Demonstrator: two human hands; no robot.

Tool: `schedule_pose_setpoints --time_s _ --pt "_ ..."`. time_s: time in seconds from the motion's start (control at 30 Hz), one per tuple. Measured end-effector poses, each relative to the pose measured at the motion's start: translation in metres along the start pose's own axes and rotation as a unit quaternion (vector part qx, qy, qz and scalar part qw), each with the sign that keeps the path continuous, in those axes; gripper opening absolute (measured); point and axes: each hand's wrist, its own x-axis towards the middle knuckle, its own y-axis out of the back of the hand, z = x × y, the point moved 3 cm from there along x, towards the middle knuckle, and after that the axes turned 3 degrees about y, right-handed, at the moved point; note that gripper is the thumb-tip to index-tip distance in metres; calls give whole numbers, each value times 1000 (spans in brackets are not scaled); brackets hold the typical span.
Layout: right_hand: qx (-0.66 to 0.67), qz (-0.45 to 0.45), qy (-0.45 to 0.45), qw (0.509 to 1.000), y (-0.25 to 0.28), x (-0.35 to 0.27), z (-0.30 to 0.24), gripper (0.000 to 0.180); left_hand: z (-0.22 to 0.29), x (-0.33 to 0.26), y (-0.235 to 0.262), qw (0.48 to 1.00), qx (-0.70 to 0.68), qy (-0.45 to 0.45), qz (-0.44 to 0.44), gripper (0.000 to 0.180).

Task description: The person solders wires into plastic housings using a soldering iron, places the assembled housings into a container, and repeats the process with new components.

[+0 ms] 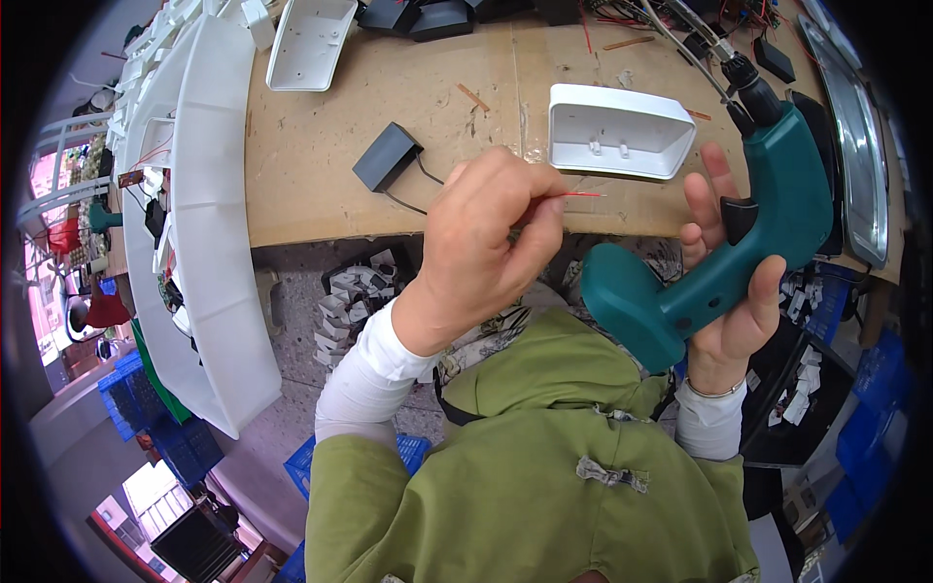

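My left hand is closed in a pinch around a thin red wire, whose bare tip points right. A black box lies on the table just beyond that hand; its dark cable runs in behind the hand, where I cannot follow it. In my right hand rests a dark green pistol-grip power tool with a black trigger and a black collar at its far end. My fingers and thumb show on either side of its handle. The white plastic casing, open side up, sits between the wire and the far side.
Another white casing and several black boxes lie at the back of the brown table. A long white bin stands along the left. Tangled wires, circuit boards and a metal tray occupy the right side.
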Motion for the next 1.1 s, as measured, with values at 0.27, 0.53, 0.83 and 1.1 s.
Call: schedule_pose_setpoints --time_s 0.27,0.53,0.83,1.1 --pt "11 25 6 1000 -1 1 7 70 2 -3 -4 999 -1 -27 21 16" --pt "32 44 -6 998 -4 7 8 70 2 -5 -6 995 20 -21 91 18" --pt "3 52 -10 999 3 1 -23 70 16 1 2 973 173 -64 136 16" --pt "-94 16 82 992 -5 -33 -105 59 12 38 6 938 161 -90 293 12"
